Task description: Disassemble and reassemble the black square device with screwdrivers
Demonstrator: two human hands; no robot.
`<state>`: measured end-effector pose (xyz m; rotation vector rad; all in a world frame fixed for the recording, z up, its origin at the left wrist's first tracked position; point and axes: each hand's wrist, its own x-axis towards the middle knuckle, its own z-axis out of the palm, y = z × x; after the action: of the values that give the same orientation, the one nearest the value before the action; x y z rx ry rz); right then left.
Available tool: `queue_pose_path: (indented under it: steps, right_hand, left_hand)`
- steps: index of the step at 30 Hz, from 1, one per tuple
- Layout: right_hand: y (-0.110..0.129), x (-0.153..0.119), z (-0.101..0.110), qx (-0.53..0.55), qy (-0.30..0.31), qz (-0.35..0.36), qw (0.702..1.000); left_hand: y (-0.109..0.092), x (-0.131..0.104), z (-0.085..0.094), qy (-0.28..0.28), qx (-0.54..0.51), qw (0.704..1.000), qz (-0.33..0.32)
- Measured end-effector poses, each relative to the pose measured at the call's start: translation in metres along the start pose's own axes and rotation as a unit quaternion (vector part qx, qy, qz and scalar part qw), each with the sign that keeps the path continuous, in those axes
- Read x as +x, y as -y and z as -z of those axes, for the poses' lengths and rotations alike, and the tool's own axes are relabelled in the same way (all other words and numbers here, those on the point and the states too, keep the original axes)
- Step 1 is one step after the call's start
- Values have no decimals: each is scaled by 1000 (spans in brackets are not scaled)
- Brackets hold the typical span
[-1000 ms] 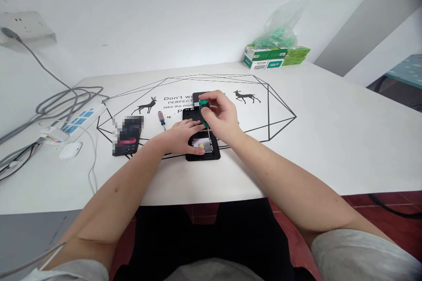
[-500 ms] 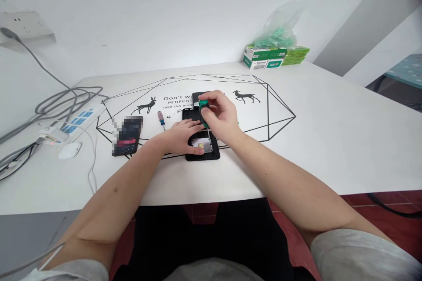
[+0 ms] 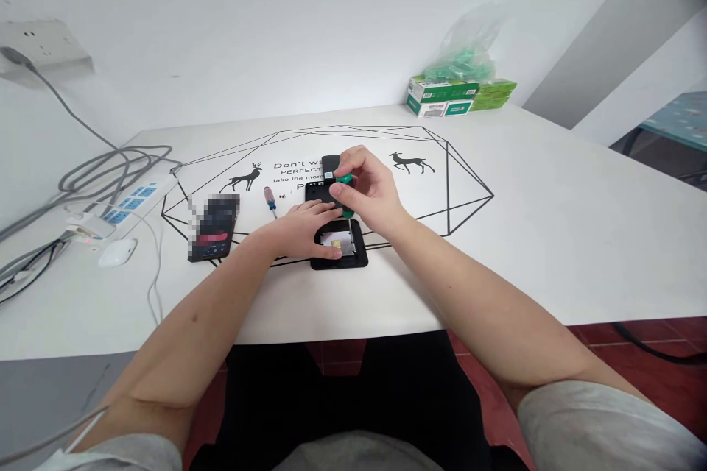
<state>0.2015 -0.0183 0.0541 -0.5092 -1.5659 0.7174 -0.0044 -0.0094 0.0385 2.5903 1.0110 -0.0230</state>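
Note:
A green-handled screwdriver (image 3: 347,210) is gripped in my right hand (image 3: 369,191), shaft pointing down. Its tip meets the right side of a black rectangular casing (image 3: 361,259) lying flat near the table's front. Inside that casing is a silvery plate with a yellowish patch (image 3: 336,242). Across its left side rests my left hand (image 3: 303,230), fingers stretched out and thumb on the plate's lower edge. Beyond the fingers lies an open black shell (image 3: 316,193). Behind it, another black piece with a small white label (image 3: 330,165) is partly covered by my right hand.
A second screwdriver (image 3: 269,199) lies left of the shell. Farther left are a phone (image 3: 215,228), a white earphone case (image 3: 118,252), a power strip (image 3: 132,202) and coiled grey cables (image 3: 118,162). Green-and-white boxes (image 3: 442,92) under a plastic bag (image 3: 467,48) stand by the wall.
My right hand's fingers have shifted and turned on the screwdriver handle, whose top now tilts differently. The left hand and the black casing stay put.

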Motion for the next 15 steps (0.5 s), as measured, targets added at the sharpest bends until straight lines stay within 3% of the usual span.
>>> queue_pose_path:
  steps: [5, 15]
  right_hand:
    - [2, 10, 8, 130, 108, -80, 982]
    - [-1, 16, 30, 254, 144, -196, 936]
  left_hand:
    - [-3, 0, 4, 23, 1, 1000, 15]
    - [1, 1, 1, 26, 7, 999, 21]
